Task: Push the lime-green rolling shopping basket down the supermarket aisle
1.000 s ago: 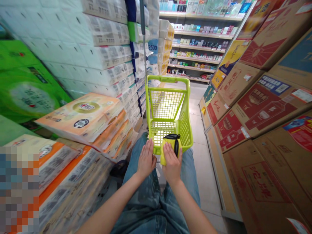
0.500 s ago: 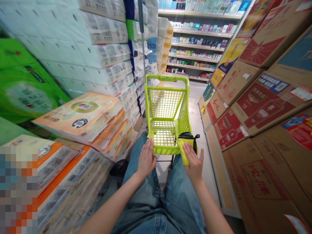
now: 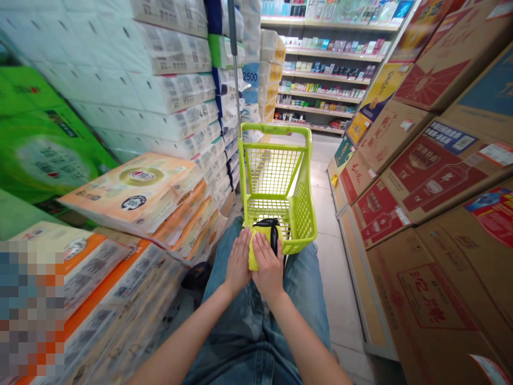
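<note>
A lime-green plastic basket cart (image 3: 298,247) stands between my knees, its mesh floor showing in part. My right hand (image 3: 267,262) is closed on a yellow pouch (image 3: 253,261) with black trim and what looks like a zipper, at the near rim of the basket. Only the pouch's top and left side show; my fingers cover the rest. Beside it, my left hand (image 3: 239,259) lies flat at the basket's near left corner, fingers stretched out and close together. Its fingertips are right by the pouch; whether they touch it I cannot tell.
Stacked tissue packs (image 3: 132,182) rise close on the left. Cardboard cartons (image 3: 425,289) line the right side on a low ledge. The tiled floor (image 3: 347,299) runs between them towards shelves (image 3: 320,80) of small boxes. A thin pole (image 3: 236,91) stands up by the cart's left side.
My right hand has moved left with the yellow pouch, from the basket's near right corner to beside my left hand. The left hand and the cart have hardly moved.
</note>
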`<control>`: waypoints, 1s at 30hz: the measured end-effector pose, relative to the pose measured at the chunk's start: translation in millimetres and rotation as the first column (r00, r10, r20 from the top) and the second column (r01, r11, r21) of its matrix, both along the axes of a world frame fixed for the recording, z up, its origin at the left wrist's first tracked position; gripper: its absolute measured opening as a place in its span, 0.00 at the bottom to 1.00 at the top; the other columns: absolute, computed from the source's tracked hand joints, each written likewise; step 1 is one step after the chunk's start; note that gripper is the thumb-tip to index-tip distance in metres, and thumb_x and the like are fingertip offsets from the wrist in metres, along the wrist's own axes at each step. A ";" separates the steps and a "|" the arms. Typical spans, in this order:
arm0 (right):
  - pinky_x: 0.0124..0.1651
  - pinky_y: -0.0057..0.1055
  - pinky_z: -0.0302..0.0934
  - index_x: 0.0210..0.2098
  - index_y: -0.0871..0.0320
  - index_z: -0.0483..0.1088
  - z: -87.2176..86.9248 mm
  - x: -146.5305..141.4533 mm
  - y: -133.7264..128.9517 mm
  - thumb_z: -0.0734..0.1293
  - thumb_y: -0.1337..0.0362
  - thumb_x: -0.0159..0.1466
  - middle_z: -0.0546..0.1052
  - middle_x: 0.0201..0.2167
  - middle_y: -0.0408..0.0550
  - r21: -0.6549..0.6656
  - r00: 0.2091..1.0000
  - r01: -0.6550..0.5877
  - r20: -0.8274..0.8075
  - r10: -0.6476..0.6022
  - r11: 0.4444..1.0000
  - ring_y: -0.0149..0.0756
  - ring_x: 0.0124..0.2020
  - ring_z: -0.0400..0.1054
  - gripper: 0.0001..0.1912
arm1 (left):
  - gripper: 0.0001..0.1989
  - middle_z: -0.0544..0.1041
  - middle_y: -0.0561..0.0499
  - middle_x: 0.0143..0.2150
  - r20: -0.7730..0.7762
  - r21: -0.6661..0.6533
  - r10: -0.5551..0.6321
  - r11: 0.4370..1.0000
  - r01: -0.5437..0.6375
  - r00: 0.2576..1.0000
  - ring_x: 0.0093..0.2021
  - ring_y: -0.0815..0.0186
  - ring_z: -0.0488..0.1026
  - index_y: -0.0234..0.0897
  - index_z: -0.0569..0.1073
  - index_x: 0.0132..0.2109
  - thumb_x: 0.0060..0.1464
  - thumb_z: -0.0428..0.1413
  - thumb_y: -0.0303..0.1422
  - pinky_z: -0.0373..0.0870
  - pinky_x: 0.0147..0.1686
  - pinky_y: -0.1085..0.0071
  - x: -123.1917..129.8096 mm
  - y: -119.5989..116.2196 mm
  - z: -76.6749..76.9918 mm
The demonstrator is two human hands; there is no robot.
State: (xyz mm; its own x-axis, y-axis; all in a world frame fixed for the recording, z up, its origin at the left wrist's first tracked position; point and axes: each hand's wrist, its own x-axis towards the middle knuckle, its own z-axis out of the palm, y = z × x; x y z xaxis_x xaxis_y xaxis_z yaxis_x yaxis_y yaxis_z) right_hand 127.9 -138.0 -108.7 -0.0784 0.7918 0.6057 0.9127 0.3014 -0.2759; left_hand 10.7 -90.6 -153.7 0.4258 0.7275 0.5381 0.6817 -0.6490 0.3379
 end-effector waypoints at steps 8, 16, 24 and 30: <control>0.73 0.51 0.26 0.67 0.54 0.58 -9.4 116.7 -30.2 0.56 0.76 0.59 0.70 0.62 0.50 0.041 0.996 0.089 0.019 -0.089 0.995 0.38 0.64 0.63 0.37 | 0.41 0.51 0.38 0.73 0.007 0.015 0.044 0.999 -0.044 0.999 0.74 0.54 0.44 0.34 0.38 0.73 0.57 0.47 0.21 0.53 0.68 0.49 7.1 -1.2 3.9; 0.73 0.49 0.32 0.66 0.60 0.59 -14.3 81.1 -21.3 0.56 0.74 0.61 0.71 0.61 0.56 0.120 0.978 0.208 -0.030 -0.206 0.971 0.41 0.64 0.63 0.33 | 0.41 0.51 0.38 0.73 0.016 0.009 0.054 0.998 -0.054 0.998 0.74 0.54 0.45 0.33 0.38 0.73 0.56 0.47 0.21 0.54 0.68 0.49 8.0 -2.2 5.1; 0.74 0.46 0.24 0.68 0.58 0.56 -3.9 4.5 -3.9 0.58 0.74 0.60 0.69 0.63 0.51 0.016 0.999 -0.033 -0.002 0.033 0.999 0.36 0.67 0.59 0.36 | 0.38 0.49 0.38 0.74 -0.008 0.001 0.015 1.000 -0.015 1.000 0.74 0.55 0.43 0.35 0.37 0.73 0.60 0.45 0.25 0.53 0.68 0.51 0.7 -0.5 1.2; 0.73 0.51 0.26 0.68 0.53 0.55 -9.1 96.9 -29.2 0.56 0.76 0.58 0.70 0.63 0.50 0.027 0.998 0.017 0.055 -0.019 0.999 0.37 0.65 0.63 0.39 | 0.41 0.50 0.39 0.73 0.019 0.002 0.049 0.999 -0.049 0.999 0.74 0.54 0.44 0.34 0.37 0.73 0.57 0.46 0.22 0.54 0.68 0.48 7.5 -2.7 5.6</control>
